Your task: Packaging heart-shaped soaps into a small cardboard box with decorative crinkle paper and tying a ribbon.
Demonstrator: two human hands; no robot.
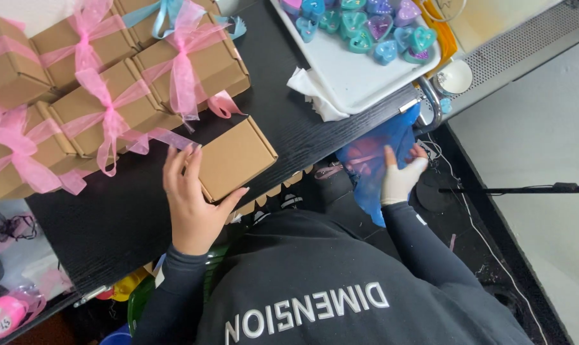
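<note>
My left hand [190,201] lies over the near-left corner of a plain brown cardboard box [238,156] on the black table [110,223]. Its fingers spread across the lid and the thumb presses the front side. My right hand [401,177], in a white glove, reaches down past the table's edge. It grips the rim of a blue plastic bag [375,150] that hangs there, with something pink inside.
Several brown boxes tied with pink ribbon bows [110,105] are stacked at the left of the table. A white tray [359,76] of heart-shaped teal, blue and purple pieces [359,25] sits at the back right, with a white cloth [312,92] beside it. A dark stand bar [519,189] crosses the floor at the right.
</note>
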